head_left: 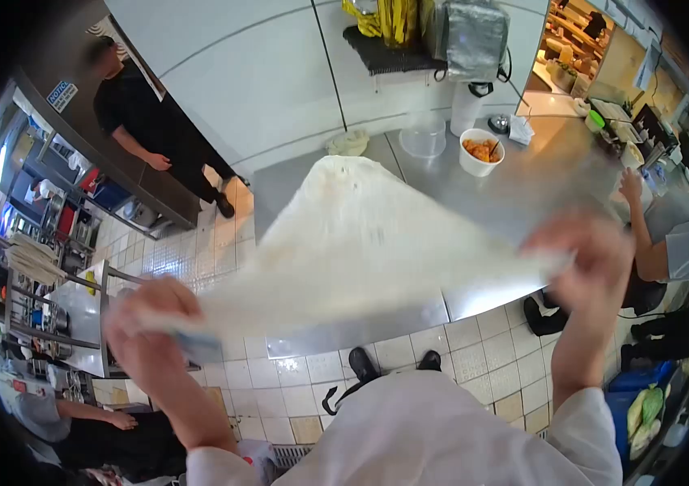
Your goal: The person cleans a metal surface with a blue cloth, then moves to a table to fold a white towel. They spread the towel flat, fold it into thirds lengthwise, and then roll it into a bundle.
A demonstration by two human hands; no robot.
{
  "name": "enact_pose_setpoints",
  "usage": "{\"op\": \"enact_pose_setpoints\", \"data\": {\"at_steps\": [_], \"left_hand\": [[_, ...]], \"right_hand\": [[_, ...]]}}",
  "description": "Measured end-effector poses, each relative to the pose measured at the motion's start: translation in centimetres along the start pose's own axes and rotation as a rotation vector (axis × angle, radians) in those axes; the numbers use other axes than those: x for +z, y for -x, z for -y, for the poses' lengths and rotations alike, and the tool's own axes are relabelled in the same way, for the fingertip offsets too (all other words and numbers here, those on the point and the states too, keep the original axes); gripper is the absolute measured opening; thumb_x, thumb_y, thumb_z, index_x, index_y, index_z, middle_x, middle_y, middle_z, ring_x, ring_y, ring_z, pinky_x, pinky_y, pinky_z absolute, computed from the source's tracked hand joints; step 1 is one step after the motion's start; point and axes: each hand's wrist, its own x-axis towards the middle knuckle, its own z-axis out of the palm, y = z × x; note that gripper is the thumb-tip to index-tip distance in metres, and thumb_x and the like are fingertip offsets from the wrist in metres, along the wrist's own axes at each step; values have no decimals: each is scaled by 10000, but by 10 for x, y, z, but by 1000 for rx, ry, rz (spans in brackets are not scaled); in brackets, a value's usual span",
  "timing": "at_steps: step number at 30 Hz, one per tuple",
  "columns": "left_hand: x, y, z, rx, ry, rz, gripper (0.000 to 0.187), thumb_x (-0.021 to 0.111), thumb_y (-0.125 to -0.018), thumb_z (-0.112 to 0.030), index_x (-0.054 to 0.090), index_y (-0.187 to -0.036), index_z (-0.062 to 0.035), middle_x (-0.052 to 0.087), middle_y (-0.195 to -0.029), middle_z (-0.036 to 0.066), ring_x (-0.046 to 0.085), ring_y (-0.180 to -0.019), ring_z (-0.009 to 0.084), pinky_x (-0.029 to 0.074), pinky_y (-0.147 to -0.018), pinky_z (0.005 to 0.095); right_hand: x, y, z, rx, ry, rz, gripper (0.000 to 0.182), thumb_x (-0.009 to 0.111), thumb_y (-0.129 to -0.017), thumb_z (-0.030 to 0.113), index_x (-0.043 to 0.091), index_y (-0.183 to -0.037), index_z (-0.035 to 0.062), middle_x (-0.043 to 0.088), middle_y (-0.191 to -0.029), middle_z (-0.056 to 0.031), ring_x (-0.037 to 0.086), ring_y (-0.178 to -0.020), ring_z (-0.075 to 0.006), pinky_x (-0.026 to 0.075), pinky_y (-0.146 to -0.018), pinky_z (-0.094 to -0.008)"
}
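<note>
Pale, floury dough sheet (360, 243) fills the centre of the frame, stretched thin and wide between our two hands and blurred along its near edge. Our left hand (146, 332) sits at lower left, fingers closed on the sheet's left corner; our right hand (591, 259) is at centre right, pinching the opposite corner, also blurred. The far end of the sheet lies on or just over the steel counter (522, 186), though we cannot tell whether it touches. On that counter, toward the upper centre, stand a white bowl of orange food (480, 151), a clear plastic tub (423, 136) beside it, and a lump of dough (348, 143) near the counter's back edge. Beneath us, at bottom centre, are our white jacket and dark shoes on the tiled floor (279, 389). A person in black (154, 125) stands at upper left by the wall, another person's arm (644, 219) rests at the counter's right edge, and a third person (77, 421) sits low at lower left.
</note>
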Motion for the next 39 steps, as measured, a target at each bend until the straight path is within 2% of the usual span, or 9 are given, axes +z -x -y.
{"op": "enact_pose_setpoints", "data": {"at_steps": [4, 11, 15, 19, 23, 25, 29, 32, 39], "left_hand": [[21, 124, 15, -544, -9, 4, 100, 600, -658, 13, 663, -726, 52, 660, -723, 159, 631, -647, 217, 487, -588, 293], [8, 142, 50, -658, 218, -11, 147, 706, -721, -39, 686, -839, 47, 666, -759, 114, 624, -681, 177, 486, -607, 282], [13, 96, 141, -881, -303, -19, 132, 702, -820, -127, 691, -857, -1, 591, -731, -29, 501, -630, 68, 389, -563, 233], [9, 111, 321, -1034, -141, -40, 177, 686, -825, -165, 692, -865, 7, 545, -695, -46, 465, -657, 61, 367, -578, 238], [23, 112, 367, -1050, -290, 34, 194, 691, -798, -171, 669, -816, 21, 620, -780, 17, 543, -733, 109, 425, -639, 263], [30, 108, 376, -592, -472, 112, 225, 700, -759, -176, 651, -795, 41, 669, -942, 102, 610, -854, 201, 482, -725, 309], [37, 91, 390, -576, -559, 414, 241, 702, -728, -179, 645, -794, 46, 655, -1092, 149, 611, -964, 285, 500, -803, 335], [50, 76, 376, -564, -510, 495, 235, 701, -735, -149, 642, -819, 63, 660, -1018, 139, 598, -800, 207, 470, -698, 324], [61, 65, 355, -544, -491, 643, 171, 644, -762, -100, 626, -793, 67, 615, -847, 146, 587, -763, 288, 466, -684, 369]], "right_hand": [[15, 101, -25, 403, -111, 425, 132, 678, -688, -32, 689, -816, -2, 714, -806, -95, 693, -736, -188, 528, -663, -270], [24, 90, -58, 541, -165, 437, 121, 702, -795, 23, 718, -913, 7, 712, -812, -94, 659, -705, -143, 506, -649, -255], [89, 49, -147, 513, -6, 232, 159, 682, -843, 130, 679, -918, -10, 609, -685, -35, 528, -660, -58, 437, -584, -255], [186, 24, -289, 533, 367, 342, 119, 615, -811, 118, 674, -845, 20, 668, -826, -111, 627, -792, -289, 496, -707, -386], [223, 42, -348, 300, 617, 333, 99, 604, -788, 110, 684, -809, 56, 651, -968, -112, 596, -962, -316, 488, -821, -422], [230, 43, -353, 112, 619, 377, 89, 616, -765, 123, 690, -798, 84, 617, -1067, -110, 556, -1032, -310, 466, -875, -427], [226, 23, -341, 324, 593, 517, 73, 656, -749, 121, 674, -786, 60, 632, -966, -118, 572, -1008, -306, 418, -948, -401], [224, 20, -348, 329, 482, 568, 84, 664, -735, 125, 675, -756, 45, 638, -913, -133, 607, -903, -293, 457, -874, -388], [218, 14, -324, 640, 224, 535, 162, 685, -739, 153, 700, -819, 13, 660, -770, -121, 631, -746, -221, 490, -684, -332]]}}
